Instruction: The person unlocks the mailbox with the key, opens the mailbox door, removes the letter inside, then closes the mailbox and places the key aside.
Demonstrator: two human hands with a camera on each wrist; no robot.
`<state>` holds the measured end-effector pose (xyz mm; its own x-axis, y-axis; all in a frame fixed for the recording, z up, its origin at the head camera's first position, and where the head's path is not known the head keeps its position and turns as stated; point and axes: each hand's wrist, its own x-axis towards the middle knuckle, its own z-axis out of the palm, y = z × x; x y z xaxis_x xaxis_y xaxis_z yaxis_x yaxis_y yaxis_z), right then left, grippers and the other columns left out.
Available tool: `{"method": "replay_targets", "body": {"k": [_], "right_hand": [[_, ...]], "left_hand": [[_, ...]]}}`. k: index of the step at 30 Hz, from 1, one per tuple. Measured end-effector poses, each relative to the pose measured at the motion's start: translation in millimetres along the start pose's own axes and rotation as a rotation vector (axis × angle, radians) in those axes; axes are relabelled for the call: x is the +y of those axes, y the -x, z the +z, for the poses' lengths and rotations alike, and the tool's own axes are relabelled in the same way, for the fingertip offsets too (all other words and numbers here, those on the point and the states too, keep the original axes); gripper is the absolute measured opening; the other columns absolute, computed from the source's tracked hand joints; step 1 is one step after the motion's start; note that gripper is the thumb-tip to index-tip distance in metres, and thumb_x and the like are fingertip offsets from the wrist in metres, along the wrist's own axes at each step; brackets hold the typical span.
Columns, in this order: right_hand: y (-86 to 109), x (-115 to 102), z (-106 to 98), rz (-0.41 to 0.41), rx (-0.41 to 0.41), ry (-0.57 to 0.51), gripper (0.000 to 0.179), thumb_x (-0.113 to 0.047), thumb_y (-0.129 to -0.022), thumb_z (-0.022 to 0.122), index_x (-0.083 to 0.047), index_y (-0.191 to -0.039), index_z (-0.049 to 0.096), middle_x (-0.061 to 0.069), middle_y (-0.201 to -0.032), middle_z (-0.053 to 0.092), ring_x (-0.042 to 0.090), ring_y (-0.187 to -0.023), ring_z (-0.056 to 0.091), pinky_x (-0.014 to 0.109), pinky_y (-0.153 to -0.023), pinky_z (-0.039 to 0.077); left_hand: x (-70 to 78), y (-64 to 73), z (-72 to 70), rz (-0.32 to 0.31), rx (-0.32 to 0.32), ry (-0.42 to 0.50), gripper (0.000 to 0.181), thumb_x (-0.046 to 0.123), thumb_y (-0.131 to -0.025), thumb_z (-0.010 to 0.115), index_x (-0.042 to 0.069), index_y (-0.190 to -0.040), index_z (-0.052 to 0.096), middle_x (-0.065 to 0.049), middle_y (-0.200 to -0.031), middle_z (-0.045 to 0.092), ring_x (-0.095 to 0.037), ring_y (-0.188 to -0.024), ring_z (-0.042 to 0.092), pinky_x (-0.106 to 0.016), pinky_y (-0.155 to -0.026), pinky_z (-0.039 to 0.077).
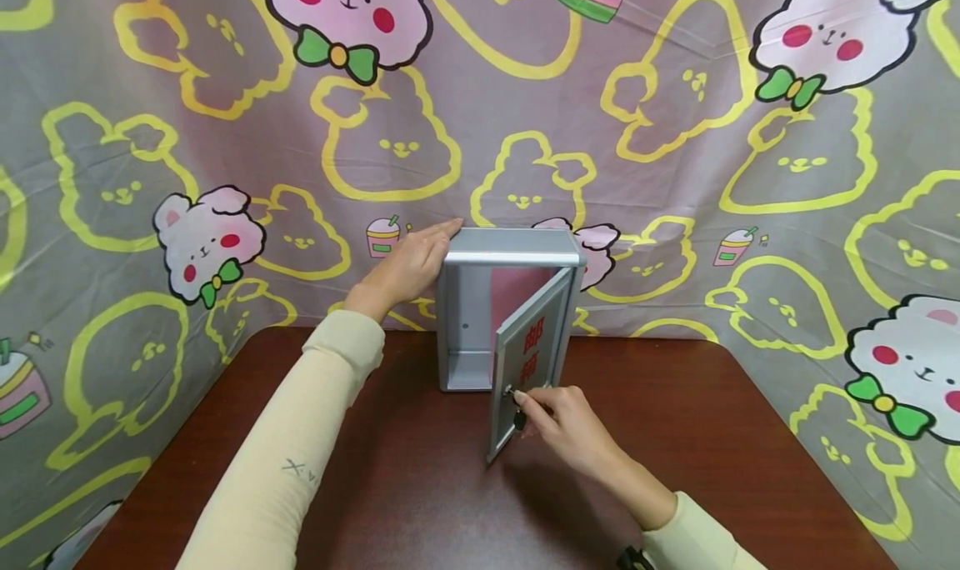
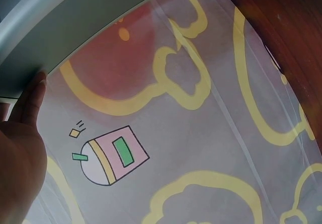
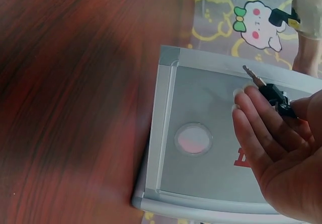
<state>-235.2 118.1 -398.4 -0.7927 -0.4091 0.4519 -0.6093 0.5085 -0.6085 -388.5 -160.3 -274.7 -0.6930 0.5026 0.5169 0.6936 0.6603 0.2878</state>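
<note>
A grey metal mailbox (image 1: 513, 243) stands on the table, its door (image 1: 536, 328) swung partway out to the front and bearing red characters. My left hand (image 1: 408, 266) rests on the box's upper left edge with fingers extended; the left wrist view shows its fingertips against the grey side. At the door's free edge, my right hand (image 1: 566, 424) pinches a key at the lock (image 1: 509, 389). A black-headed key (image 3: 269, 90) on the same bunch dangles by the fingers in the right wrist view. The key between the fingertips is mostly hidden.
The dark reddish-brown wooden table (image 1: 420, 478) extends on both sides of the box. A patterned cloth (image 1: 660, 45) with cartoon animals hangs close behind it and along the sides. A round window (image 3: 193, 139) sits in the door's face.
</note>
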Motion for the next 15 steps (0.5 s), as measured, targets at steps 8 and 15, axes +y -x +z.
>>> {"method": "replay_targets", "body": {"k": [8,15], "right_hand": [[3.9,3.0,-4.7,0.016,-0.009,-0.017,0.040,-0.024,-0.107,0.057,-0.016,-0.069,0.067,-0.002,-0.063,0.066,0.005,-0.054,0.057,0.021,-0.046,0.045],[7.3,5.3,-7.4,0.007,-0.011,-0.045,0.040,-0.023,-0.107,0.057,-0.016,-0.068,0.066,-0.007,-0.067,0.070,0.001,-0.057,0.062,0.022,-0.050,0.051]], "left_hand": [[1.1,0.3,-0.1,0.001,0.012,0.003,0.054,0.024,-0.111,0.021,0.002,-0.155,0.042,-0.009,-0.160,0.042,-0.022,-0.150,0.036,-0.037,-0.125,0.025],[0.0,-0.3,1.4,-0.003,0.008,0.002,0.054,0.025,-0.111,0.020,0.002,-0.155,0.042,-0.008,-0.160,0.042,-0.021,-0.150,0.036,-0.035,-0.125,0.024]]}}
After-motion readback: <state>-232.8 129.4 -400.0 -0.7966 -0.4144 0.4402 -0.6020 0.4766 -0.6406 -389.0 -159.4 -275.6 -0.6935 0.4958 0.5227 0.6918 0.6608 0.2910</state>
